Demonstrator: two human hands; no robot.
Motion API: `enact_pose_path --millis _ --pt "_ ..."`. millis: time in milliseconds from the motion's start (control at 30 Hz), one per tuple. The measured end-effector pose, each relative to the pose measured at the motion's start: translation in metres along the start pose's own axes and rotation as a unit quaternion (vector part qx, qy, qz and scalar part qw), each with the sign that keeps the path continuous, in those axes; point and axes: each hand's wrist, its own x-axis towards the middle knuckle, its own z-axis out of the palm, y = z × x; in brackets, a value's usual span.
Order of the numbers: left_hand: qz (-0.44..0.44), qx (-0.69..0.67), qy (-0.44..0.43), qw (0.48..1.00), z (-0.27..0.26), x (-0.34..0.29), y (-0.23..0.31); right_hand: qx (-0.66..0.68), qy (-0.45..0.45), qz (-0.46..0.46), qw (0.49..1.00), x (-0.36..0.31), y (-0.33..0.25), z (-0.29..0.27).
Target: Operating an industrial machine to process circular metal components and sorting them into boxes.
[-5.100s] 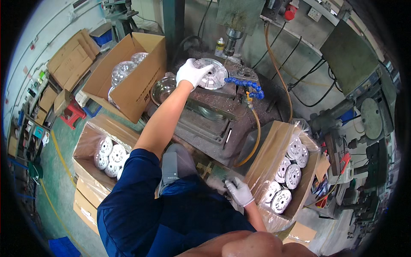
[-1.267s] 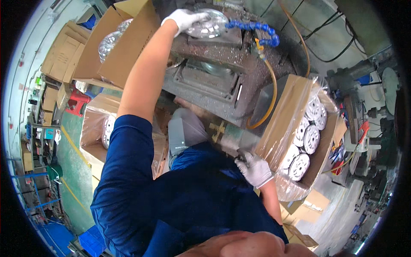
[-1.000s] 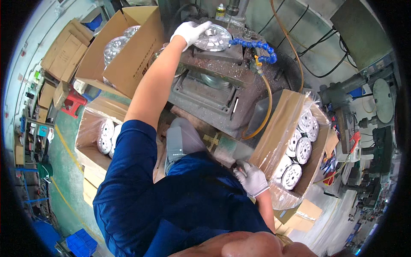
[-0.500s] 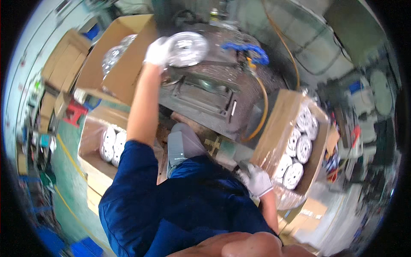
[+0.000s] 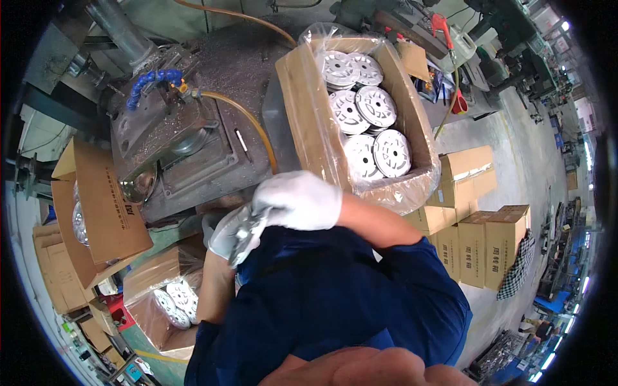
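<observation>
Close to my body I hold a shiny metal disc [image 5: 247,238], seen nearly edge-on. My left hand [image 5: 224,235], in a white glove, grips its lower side. The gloved fingers of my right hand [image 5: 297,199] are curled over its upper edge; those fingertips are partly hidden. Just beyond my hands lies the metal workbench [image 5: 215,174], with a die block [image 5: 187,143] scattered with metal chips. To the right, a plastic-lined carton [image 5: 302,122] holds stacks of patterned metal discs [image 5: 375,106].
A blue segmented hose [image 5: 154,80] and a yellow air hose [image 5: 248,119] cross the bench near a thin white stick [image 5: 241,143]. Open cartons with discs stand left: a tall one [image 5: 112,206] and a lined one [image 5: 145,283]. Closed cartons [image 5: 473,251] sit at right.
The view has swung right. My left hand has come back from the bench with the disc to my body. My right hand has left the right carton's side and joined it on the disc.
</observation>
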Motion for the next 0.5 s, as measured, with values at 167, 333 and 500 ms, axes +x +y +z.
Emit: enact_pose_path --millis 167,333,500 --pt "0.037 0.302 0.091 0.948 0.018 0.003 0.019 0.099 0.189 0.324 0.922 -0.074 0.048 -0.089" --pt "0.103 0.288 0.142 0.941 -0.022 -0.033 0.026 0.174 0.361 0.494 0.772 -0.138 0.156 -0.154" --pt "0.204 0.259 0.265 0.906 -0.056 -0.090 0.027 0.231 0.373 0.525 0.729 -0.149 0.232 -0.147"
